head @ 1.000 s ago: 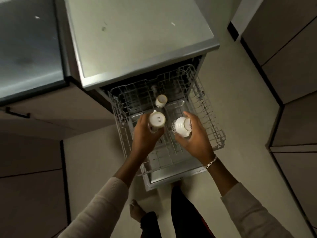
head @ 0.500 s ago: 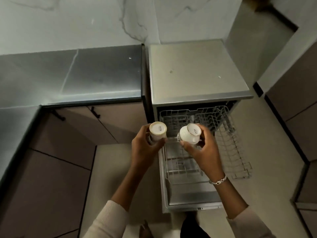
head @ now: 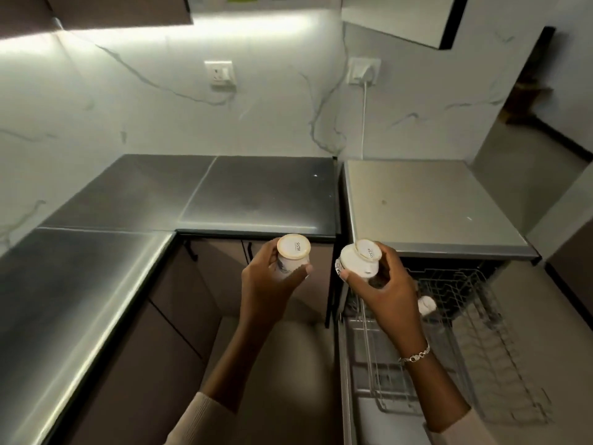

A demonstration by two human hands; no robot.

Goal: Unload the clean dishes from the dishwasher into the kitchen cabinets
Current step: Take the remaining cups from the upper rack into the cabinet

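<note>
now each hand (head: 266,284) (head: 385,289) grips one upturned cup (head: 292,256) (head: 361,260).

Both forearms are stretching forward, side by side. The left hand (head: 266,284) is wrapping its fingers (head: 269,253) round a cup (head: 293,252), its base showing above the fingers. The right hand (head: 385,292) is gripping a second cup (head: 361,260), tilted, thumb underneath.

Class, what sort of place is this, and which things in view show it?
Likely a home kitchen: grey steel L-shaped countertop, open dishwasher with pale wire rack pulled out, a white ceramic cup in the left hand, a second cup in the right hand.
</note>
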